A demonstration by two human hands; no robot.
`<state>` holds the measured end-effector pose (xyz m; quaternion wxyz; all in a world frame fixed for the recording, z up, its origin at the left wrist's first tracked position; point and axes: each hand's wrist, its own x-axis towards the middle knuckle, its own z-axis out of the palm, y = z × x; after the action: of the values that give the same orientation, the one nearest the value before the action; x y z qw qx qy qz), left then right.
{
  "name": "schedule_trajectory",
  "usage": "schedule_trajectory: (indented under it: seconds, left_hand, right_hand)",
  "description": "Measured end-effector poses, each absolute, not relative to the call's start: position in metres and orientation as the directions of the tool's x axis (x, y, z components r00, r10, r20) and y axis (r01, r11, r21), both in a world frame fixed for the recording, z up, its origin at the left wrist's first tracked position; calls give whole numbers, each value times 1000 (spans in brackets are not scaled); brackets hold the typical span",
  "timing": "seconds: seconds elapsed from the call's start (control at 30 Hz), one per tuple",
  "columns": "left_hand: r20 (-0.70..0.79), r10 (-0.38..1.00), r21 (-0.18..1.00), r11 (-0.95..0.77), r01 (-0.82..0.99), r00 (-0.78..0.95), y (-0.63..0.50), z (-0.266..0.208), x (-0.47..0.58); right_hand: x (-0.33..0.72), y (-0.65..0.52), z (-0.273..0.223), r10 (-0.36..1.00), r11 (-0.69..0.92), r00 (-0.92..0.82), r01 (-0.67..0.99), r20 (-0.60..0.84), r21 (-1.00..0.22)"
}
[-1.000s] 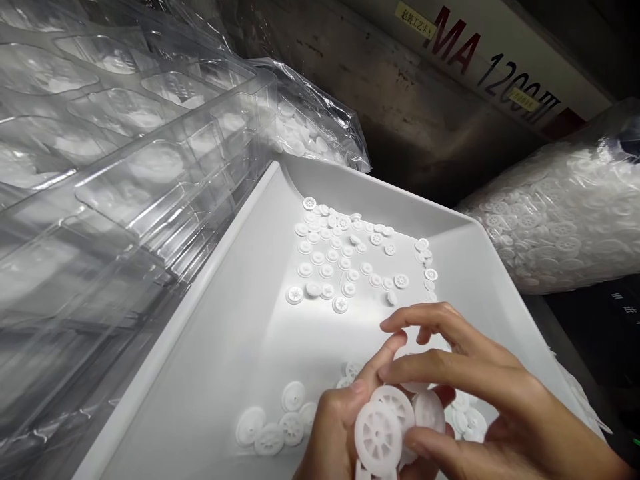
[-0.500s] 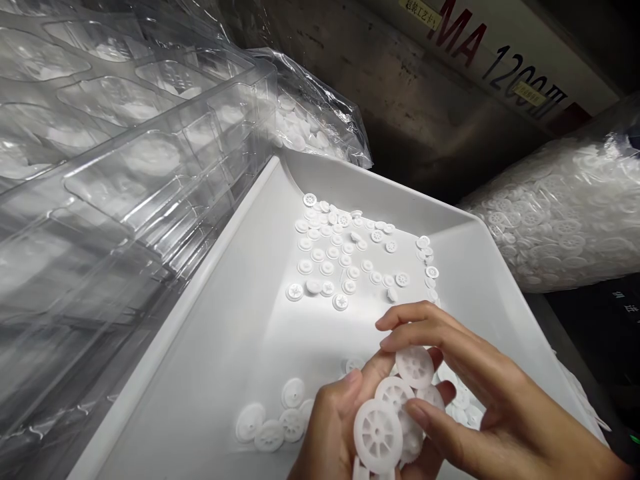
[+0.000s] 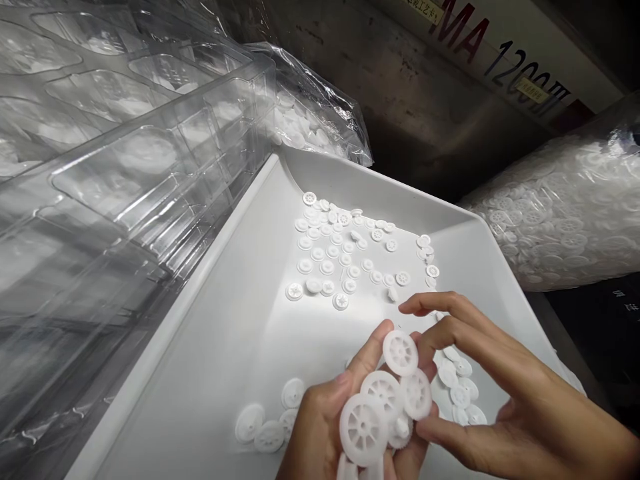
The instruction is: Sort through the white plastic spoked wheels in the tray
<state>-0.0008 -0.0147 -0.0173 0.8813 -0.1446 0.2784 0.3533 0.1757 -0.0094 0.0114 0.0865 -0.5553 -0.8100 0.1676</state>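
My left hand (image 3: 320, 413), palm up, is closed around a loose cluster of white plastic gears. A large spoked gear (image 3: 364, 430) lies at the front of the cluster, and a smaller one (image 3: 401, 353) rests near the fingertips. One piece in the pile shows a pointed hub (image 3: 401, 427). From the right, my right hand (image 3: 480, 373) has its thumb and a bent finger at the edge of another spoked gear (image 3: 416, 393); its index finger is stretched out above. Parts of the lower pieces are hidden by the gears on top and by my fingers.
Below my hands is a deep white tray (image 3: 200, 333). Small white wheels (image 3: 327, 267) lie scattered at its far end, larger gears (image 3: 270, 435) at near left and more (image 3: 460, 397) at right. Clear plastic trays (image 3: 150, 153) are stacked left; a filled bag (image 3: 565, 213) is right.
My right index finger has lifted away from the left fingertips, and its thumb has moved right. The cluster in my left hand has shifted slightly left, and the right-hand gear shows more fully.
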Motion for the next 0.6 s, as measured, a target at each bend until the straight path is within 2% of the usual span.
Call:
schedule_trajectory:
  seconds: [0.17, 0.3, 0.4, 0.6]
  left_hand:
    - [-653, 522, -131, 637, -760, 549, -13, -12, 3]
    - [-631, 560, -143, 597, -790, 537, -13, -13, 5]
    - [-660, 511, -174, 609, -774, 551, -12, -15, 5]
    - [-664, 467, -56, 748, -661, 584, -14, -12, 1]
  right_hand:
    - [175, -8, 11, 926, 328, -374, 863, -47, -384]
    - [178, -9, 11, 925, 341, -378, 857, -23, -386]
    - [179, -10, 11, 923, 352, -385, 853, -9, -386]
    - [169, -14, 7, 909, 389, -415, 826, 28, -408]
